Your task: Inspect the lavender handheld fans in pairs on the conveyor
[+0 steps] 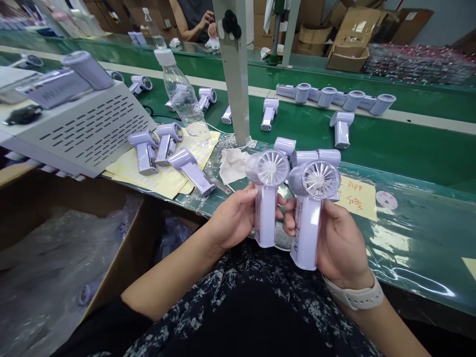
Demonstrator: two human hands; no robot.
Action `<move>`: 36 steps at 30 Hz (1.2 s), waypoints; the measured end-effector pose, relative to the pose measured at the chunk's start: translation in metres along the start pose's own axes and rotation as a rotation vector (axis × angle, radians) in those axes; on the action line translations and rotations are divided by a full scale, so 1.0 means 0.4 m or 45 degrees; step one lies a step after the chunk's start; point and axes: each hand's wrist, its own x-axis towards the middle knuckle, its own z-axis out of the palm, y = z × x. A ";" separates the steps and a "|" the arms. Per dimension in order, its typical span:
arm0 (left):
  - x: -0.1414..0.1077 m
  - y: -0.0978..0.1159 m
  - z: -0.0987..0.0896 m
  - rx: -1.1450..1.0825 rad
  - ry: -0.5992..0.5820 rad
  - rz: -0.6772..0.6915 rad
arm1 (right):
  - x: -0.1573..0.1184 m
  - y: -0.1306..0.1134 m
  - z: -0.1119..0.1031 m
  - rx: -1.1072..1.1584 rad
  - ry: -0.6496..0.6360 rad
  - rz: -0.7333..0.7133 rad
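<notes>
My left hand (pixel 236 218) is wrapped round the handle of a lilac handheld fan (pixel 266 213), held upright with its round grille facing me. A second lilac fan (pixel 308 230), with lettering on its side, is upright in my right hand (pixel 342 243), which wears a pale wristband. The two fans are side by side, and the fingertips of both hands nearly meet between the handles. Behind them, more lilac fans (pixel 285 145) lie at the bench edge. Several fans (pixel 193 171) lie on yellow sheets (pixel 163 184) to the left, near a white cloth (pixel 232 165).
A metal post (pixel 237 74) rises beyond the cloth, beside a clear bottle (pixel 182 91). More fans (pixel 342 129) lie on the green belt (pixel 409 148). At left are a vented box (pixel 96 129) and a carton with plastic (pixel 122 263). A person (pixel 195 20) sits across.
</notes>
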 end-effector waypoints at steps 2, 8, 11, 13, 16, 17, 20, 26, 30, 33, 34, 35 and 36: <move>-0.002 0.004 -0.002 0.021 -0.043 0.017 | 0.000 -0.002 -0.006 -0.004 0.010 -0.042; -0.016 0.007 -0.015 0.255 0.018 0.082 | 0.000 0.000 -0.033 0.018 0.101 -0.157; -0.016 0.006 -0.020 0.300 -0.001 0.080 | 0.003 0.006 -0.033 0.045 0.164 -0.195; -0.014 0.006 -0.022 0.294 -0.034 0.086 | 0.007 0.010 -0.030 0.030 0.186 -0.182; -0.011 0.007 -0.022 0.290 -0.056 0.098 | 0.014 0.016 -0.027 -0.012 0.255 -0.169; -0.011 0.008 -0.022 0.293 -0.055 0.098 | 0.016 0.018 -0.026 -0.024 0.285 -0.160; -0.012 0.009 -0.022 0.320 -0.047 0.075 | 0.022 0.022 -0.025 -0.055 0.345 -0.124; -0.021 0.024 -0.022 0.462 -0.007 0.030 | 0.017 0.020 -0.028 -0.067 0.226 -0.100; -0.032 0.042 -0.020 0.681 -0.016 0.109 | -0.008 -0.001 -0.040 -0.278 0.129 -0.262; -0.044 0.044 -0.014 1.024 -0.022 0.448 | -0.038 -0.025 -0.052 -0.726 -0.035 -0.557; -0.047 0.040 -0.013 1.133 -0.016 0.599 | -0.046 -0.030 -0.057 -0.866 -0.148 -0.654; -0.048 0.034 -0.012 1.223 -0.002 0.735 | -0.051 -0.033 -0.061 -0.969 -0.266 -0.730; -0.048 0.028 -0.012 1.286 0.022 0.838 | -0.054 -0.034 -0.067 -1.023 -0.363 -0.788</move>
